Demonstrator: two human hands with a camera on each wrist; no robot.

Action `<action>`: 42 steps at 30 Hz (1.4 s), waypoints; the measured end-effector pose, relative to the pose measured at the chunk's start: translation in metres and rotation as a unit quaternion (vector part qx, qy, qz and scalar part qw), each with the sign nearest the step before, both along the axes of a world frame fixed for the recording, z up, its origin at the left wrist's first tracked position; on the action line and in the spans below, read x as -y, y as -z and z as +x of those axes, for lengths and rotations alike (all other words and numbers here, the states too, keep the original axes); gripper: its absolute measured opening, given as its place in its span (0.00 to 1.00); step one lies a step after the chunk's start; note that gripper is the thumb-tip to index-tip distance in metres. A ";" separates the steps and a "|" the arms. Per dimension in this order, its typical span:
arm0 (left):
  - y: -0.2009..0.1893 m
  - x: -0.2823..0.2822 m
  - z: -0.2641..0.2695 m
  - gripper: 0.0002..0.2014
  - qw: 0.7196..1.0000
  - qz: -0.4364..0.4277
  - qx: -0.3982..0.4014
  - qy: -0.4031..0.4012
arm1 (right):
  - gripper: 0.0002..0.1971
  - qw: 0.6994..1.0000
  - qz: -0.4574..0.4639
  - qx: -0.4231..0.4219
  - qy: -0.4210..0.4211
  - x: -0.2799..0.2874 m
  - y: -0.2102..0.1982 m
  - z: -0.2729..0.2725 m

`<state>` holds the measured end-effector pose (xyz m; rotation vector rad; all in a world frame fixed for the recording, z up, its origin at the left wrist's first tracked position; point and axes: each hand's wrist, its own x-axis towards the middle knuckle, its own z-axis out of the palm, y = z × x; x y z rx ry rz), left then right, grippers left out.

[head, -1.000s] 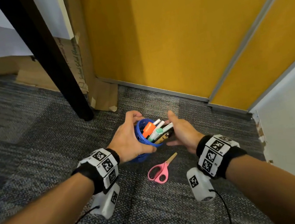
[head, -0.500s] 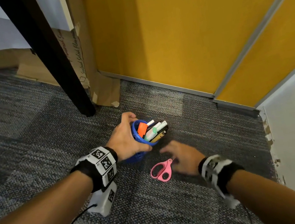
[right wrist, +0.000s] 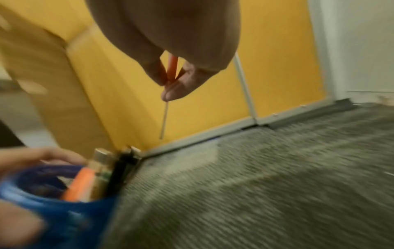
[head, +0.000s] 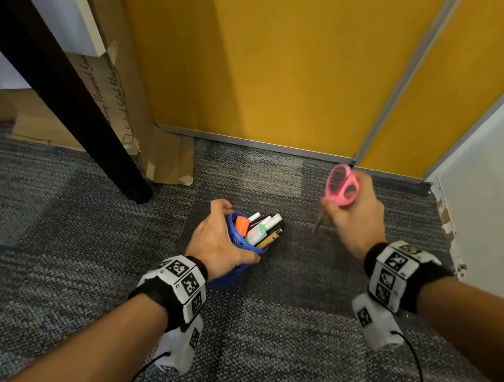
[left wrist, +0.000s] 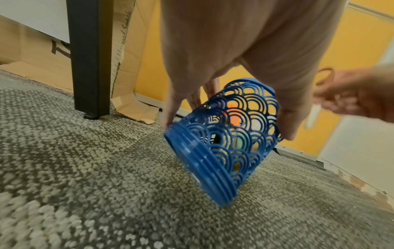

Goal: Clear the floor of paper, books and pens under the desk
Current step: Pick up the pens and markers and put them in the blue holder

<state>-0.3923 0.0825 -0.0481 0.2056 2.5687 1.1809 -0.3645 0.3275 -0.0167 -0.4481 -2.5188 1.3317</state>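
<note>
Scissors (head: 342,189), pink-handled, lifted clear of the carpet (head: 49,224), pinched near the pivot by the right hand (head: 356,216), loops up, blades angled down and left. Blue lattice pen cup (left wrist: 224,138) gripped round its wall by the left hand (head: 220,246), tilted, base edge seemingly just off the floor, crammed with markers and pens (head: 258,228). Probably best: steady the cup more upright, lower blades-first into a gap beside the markers, release only once seated. Beyond: black desk leg (head: 68,98), cardboard (head: 148,135), yellow partition (head: 303,48).
</note>
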 end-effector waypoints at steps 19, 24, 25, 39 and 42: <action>-0.064 -0.093 -0.036 0.48 0.996 0.085 -0.025 -0.031 | 0.22 0.980 0.165 0.107 0.032 -0.015 -0.060 -0.019; -0.140 -0.110 -0.031 0.47 0.993 0.118 -0.005 -0.018 | 0.45 0.946 -0.063 0.307 -0.086 -0.020 -0.094 -0.009; -0.159 -0.113 -0.028 0.47 0.993 0.122 0.001 -0.009 | 0.46 0.945 -0.111 0.292 -0.094 -0.017 -0.105 -0.006; -0.476 -0.109 0.020 0.46 0.979 0.151 0.129 0.035 | 0.35 0.973 -0.188 0.128 -0.023 -0.004 -0.426 0.067; -0.552 -0.092 0.043 0.39 0.979 0.133 0.149 0.038 | 0.37 0.969 -0.182 0.160 -0.041 0.004 -0.506 0.094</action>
